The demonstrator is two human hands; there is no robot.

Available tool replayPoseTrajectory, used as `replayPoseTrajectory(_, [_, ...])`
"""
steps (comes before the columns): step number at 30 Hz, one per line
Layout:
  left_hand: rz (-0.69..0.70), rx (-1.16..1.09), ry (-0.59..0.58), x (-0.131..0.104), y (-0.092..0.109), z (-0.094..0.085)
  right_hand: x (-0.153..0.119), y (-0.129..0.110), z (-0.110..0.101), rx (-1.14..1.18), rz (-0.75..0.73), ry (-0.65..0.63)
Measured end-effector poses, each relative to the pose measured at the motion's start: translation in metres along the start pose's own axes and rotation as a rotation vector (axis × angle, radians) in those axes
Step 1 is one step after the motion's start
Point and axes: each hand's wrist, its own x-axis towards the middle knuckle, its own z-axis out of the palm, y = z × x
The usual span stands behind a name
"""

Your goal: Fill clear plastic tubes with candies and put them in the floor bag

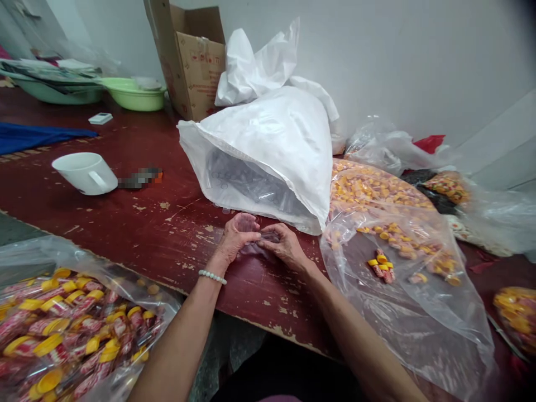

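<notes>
Both my hands meet over the worn red table (184, 223), just in front of a white sack (268, 134) whose open mouth shows clear plastic tubes (259, 187). My left hand (237, 237), with a beaded bracelet (212, 276) at the wrist, is closed on a clear plastic piece (247, 223). The fingers of my right hand (282, 243) pinch a clear piece beside it. Whether the two clear pieces are joined, I cannot tell. To the right, a few yellow-capped tubes with pink contents (382, 268) lie on a transparent bag (377, 312).
A large clear bag of yellow-capped tubes (84, 318) is at the lower left. A white mug (84, 174), a green basin (134, 95) and a cardboard box (201, 72) stand farther back. A heap of yellow caps (372, 187) and plastic bags (377, 145) lie at the right.
</notes>
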Motion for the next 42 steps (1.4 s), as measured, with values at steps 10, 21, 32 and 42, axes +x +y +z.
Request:
replayPoseTrajectory(10, [-0.044, 0.075, -0.119, -0.014, 0.001, 0.002, -0.009, 0.0, 0.023, 0.223, 0.047, 0.159])
replayPoseTrajectory(21, [0.048, 0.162, -0.029, -0.025, -0.003, 0.01, -0.031, -0.012, 0.019, 0.453, 0.066, 0.059])
replayPoseTrajectory(32, [0.295, 0.492, -0.206, -0.044, -0.029, 0.041, -0.057, 0.004, -0.008, 0.544, 0.159, 0.347])
replayPoseTrajectory(42, [0.335, 0.707, -0.201, -0.061, -0.041, 0.07, -0.094, 0.009, -0.012, 0.553, 0.104, 0.423])
